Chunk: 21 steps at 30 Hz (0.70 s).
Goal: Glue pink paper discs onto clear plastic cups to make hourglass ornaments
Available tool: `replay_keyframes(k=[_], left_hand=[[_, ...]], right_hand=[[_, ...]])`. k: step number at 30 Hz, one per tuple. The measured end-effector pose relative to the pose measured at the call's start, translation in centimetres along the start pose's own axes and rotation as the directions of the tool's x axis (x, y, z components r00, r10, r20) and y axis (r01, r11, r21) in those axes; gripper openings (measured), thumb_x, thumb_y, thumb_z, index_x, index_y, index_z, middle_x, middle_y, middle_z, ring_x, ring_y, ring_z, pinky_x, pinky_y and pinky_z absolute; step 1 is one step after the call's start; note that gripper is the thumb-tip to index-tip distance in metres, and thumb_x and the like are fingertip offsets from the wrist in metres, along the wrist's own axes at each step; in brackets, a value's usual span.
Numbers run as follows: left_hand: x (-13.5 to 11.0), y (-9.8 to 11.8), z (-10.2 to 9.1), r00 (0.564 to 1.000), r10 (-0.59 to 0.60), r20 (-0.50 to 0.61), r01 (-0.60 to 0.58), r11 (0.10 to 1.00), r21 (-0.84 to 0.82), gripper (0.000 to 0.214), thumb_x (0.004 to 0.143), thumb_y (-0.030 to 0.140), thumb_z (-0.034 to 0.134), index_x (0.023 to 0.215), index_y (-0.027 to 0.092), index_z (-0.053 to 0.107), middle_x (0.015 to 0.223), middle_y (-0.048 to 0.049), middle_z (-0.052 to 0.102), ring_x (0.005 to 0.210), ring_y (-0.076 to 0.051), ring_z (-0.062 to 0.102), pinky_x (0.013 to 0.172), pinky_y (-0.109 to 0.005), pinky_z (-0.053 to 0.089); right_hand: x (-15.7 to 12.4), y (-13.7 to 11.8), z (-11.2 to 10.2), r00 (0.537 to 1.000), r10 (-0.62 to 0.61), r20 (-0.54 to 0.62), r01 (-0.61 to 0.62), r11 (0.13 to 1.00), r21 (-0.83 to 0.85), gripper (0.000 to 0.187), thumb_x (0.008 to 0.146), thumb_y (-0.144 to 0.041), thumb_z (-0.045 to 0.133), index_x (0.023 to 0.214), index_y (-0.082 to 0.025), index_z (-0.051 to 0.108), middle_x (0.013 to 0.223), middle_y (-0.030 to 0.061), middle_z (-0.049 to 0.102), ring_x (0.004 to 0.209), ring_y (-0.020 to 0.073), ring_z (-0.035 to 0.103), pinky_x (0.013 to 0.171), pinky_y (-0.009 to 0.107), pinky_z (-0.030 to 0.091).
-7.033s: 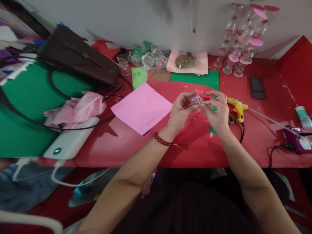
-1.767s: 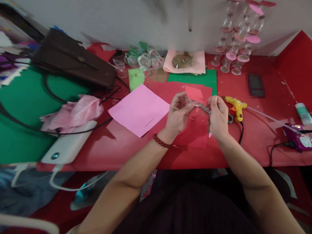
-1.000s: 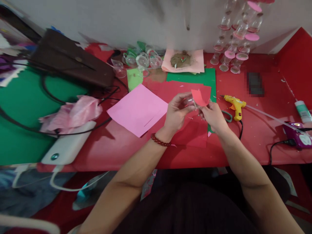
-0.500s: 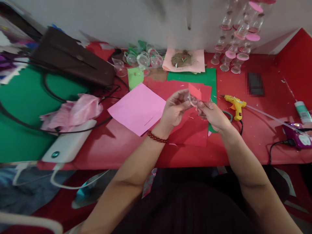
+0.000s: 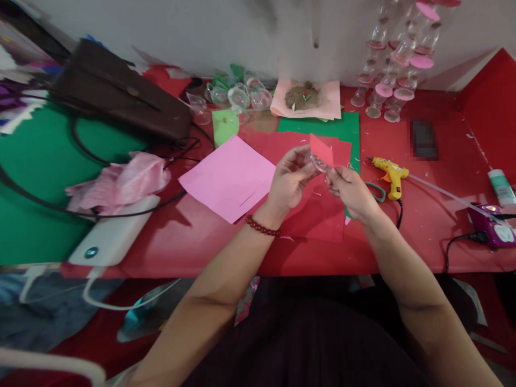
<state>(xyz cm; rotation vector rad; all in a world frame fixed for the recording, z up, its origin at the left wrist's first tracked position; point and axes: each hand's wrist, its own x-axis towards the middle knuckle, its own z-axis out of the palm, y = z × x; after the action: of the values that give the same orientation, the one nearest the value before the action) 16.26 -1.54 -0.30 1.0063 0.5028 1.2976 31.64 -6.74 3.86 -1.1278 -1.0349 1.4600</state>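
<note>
Between both hands, above red paper sheets (image 5: 310, 220), I see a clear plastic bottle piece (image 5: 318, 163) with a red paper piece (image 5: 321, 149) against its upper rim. My left hand (image 5: 288, 180) is closed around the clear piece from the left. From the right, my right hand (image 5: 349, 188) pinches the lower edge where paper and plastic meet. Whether the paper is stuck to the plastic I cannot tell. Scissors with a green handle (image 5: 377, 192) lie partly behind my right hand, and a yellow glue gun (image 5: 390, 174) rests further right.
Pink paper (image 5: 228, 180) lies left of the hands. Several clear bottle pieces (image 5: 238, 97) stand at the back. A tower of joined bottle pieces (image 5: 385, 88) rises at the back right. A dark bag (image 5: 121, 88) and a white power bank (image 5: 115, 236) occupy the left side.
The red paper has tilted slightly on the clear piece, covering more of its round opening. Both hands keep nearly the same place and hold.
</note>
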Motion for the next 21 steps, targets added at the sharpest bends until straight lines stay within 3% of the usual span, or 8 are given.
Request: replay_keyframes(k=[7,11,16,21], left_hand=[[-0.23,0.32,0.36,0.995,-0.088,-0.04,0.086,0.995,-0.046,0.034,0.075,0.012,0.091,0.103,0.027,0.078,0.097,0.0015,0.079,0.093,-0.015,0.076,0.087,-0.028,0.063],[-0.24,0.45,0.3,0.992,-0.109,-0.071,0.103,0.992,-0.078,0.032,0.077,0.011,0.088,0.102,0.027,0.078,0.098,0.0023,0.079,0.093,-0.014,0.076,0.09,-0.029,0.063],[-0.27,0.58,0.35,0.998,-0.049,-0.039,0.048,0.998,-0.043,0.035,0.074,0.018,0.094,0.104,0.028,0.078,0.1,0.0018,0.08,0.093,-0.015,0.076,0.09,-0.031,0.063],[-0.58,0.02,0.96,1.0,0.026,-0.01,-0.025,0.995,0.096,0.042,0.068,0.019,0.098,0.105,0.027,0.08,0.109,-0.0011,0.082,0.099,-0.017,0.076,0.093,-0.031,0.061]], right_hand=[[0.22,0.18,-0.33,0.995,0.086,-0.048,-0.085,0.996,0.02,0.033,0.096,-0.04,0.073,0.073,-0.02,0.059,0.064,-0.0041,0.052,0.054,0.008,0.041,0.053,0.024,0.032],[0.18,0.25,-0.16,0.999,0.047,-0.007,-0.047,0.999,0.002,0.034,0.099,-0.04,0.069,0.072,-0.021,0.059,0.061,-0.005,0.051,0.054,0.0083,0.042,0.055,0.024,0.036],[0.02,0.02,-0.19,0.999,0.021,-0.048,-0.019,0.999,0.046,0.026,0.09,-0.041,0.072,0.077,-0.021,0.061,0.067,-0.0033,0.058,0.057,0.0095,0.049,0.055,0.025,0.037],[0.38,0.33,-0.11,0.983,0.013,-0.185,-0.012,1.0,0.003,0.029,0.078,-0.039,0.082,0.076,-0.022,0.059,0.062,-0.006,0.053,0.054,0.0083,0.044,0.05,0.025,0.031]])
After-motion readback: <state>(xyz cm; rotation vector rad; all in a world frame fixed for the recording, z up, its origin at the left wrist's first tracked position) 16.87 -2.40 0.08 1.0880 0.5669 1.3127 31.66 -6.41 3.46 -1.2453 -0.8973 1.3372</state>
